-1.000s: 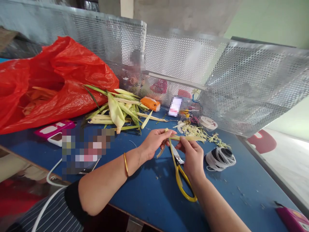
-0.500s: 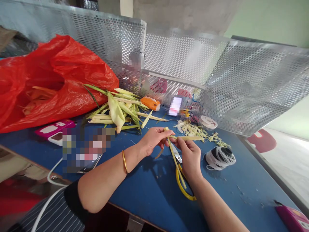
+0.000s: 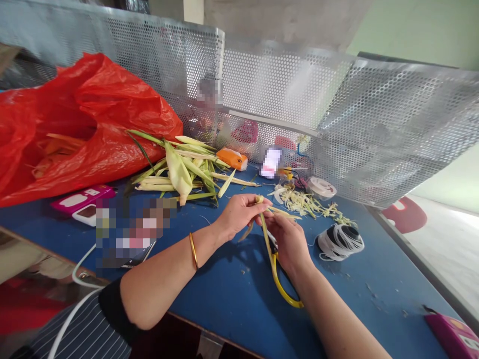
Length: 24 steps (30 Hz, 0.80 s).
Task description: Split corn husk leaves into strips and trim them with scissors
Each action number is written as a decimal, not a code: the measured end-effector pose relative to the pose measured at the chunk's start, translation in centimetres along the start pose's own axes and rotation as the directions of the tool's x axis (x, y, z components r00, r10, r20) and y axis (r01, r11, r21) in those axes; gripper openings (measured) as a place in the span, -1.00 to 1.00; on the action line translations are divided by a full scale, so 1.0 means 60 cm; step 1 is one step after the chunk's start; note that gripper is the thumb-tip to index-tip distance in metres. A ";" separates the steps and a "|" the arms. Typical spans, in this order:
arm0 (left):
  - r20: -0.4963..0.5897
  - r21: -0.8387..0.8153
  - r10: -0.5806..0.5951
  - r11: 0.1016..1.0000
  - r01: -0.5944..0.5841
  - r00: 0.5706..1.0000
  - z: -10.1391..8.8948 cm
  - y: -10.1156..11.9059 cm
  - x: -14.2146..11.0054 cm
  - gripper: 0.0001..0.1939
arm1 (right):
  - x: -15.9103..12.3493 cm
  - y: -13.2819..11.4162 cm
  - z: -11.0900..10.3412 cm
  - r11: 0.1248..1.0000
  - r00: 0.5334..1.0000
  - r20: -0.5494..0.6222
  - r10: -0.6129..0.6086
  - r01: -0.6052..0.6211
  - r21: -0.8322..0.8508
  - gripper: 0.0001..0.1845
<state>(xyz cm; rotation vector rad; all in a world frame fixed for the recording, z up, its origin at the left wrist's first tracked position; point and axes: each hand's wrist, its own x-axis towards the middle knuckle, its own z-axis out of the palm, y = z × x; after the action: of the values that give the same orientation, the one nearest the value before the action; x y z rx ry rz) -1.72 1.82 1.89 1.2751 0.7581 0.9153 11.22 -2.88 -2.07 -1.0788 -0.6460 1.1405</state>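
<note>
My left hand [image 3: 239,214] pinches the folded end of a pale yellow leaf strip [image 3: 266,239] just above the blue table [image 3: 232,294]. My right hand [image 3: 286,237] is closed on the same strip right beside it, thumb and fingers pressed on a short piece pointing right. A long tail of the strip hangs down between both hands. Yellow-handled scissors [image 3: 282,286] lie on the table under my right hand, partly hidden by it.
A pile of green and yellow leaves [image 3: 183,172] lies beside a red plastic bag [image 3: 82,124] at the left. Leaf trimmings [image 3: 310,203], a roll of white band [image 3: 340,242], a white tape reel [image 3: 321,188], an orange tool [image 3: 232,159] and perforated metal screens [image 3: 337,109] stand behind.
My right hand has drawn left and closer to my left hand, and the short strip piece it holds now tilts down. The hanging tail has swung slightly.
</note>
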 end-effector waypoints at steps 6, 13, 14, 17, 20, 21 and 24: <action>-0.118 -0.038 -0.042 0.999 0.038 0.992 -0.006 0.000 0.005 -0.88 | -0.001 0.002 -0.005 0.919 0.989 0.112 0.097 -0.046 -0.392 -0.59; -0.172 -0.099 -0.085 0.993 0.068 0.981 -0.019 -0.007 0.012 -0.81 | -0.008 -0.020 -0.016 -0.052 0.501 0.752 -0.429 0.817 -0.574 -0.67; -0.156 -0.094 -0.087 0.993 0.073 0.984 -0.019 -0.008 0.012 -0.81 | -0.008 -0.024 -0.016 -0.164 0.401 0.811 -0.426 0.847 -0.506 -0.71; -0.106 -0.057 -0.082 0.995 0.076 0.991 -0.016 -0.009 0.011 -0.79 | -0.011 -0.034 -0.018 -0.298 0.247 0.869 -0.428 0.870 -0.393 -0.78; -0.062 0.004 -0.072 0.997 0.072 0.995 -0.013 -0.013 0.009 -0.76 | -0.015 -0.039 -0.019 -0.134 0.320 0.766 -0.558 0.876 -0.463 -0.82; -0.030 0.019 -0.068 0.997 0.069 0.997 -0.012 -0.014 0.009 -0.74 | -0.017 -0.040 -0.019 -0.021 0.391 0.687 -0.613 0.861 -0.509 -0.84; 0.103 0.031 -0.065 0.998 0.062 0.993 -0.009 -0.017 0.005 -0.66 | -0.016 -0.043 -0.018 0.399 0.651 0.373 -0.661 0.726 -0.560 -0.91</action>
<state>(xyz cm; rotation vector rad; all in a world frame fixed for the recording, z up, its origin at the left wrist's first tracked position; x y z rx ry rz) -1.92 2.31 0.78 1.3058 0.7274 0.7837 12.86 -4.27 -0.02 -1.1544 -1.5133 0.1549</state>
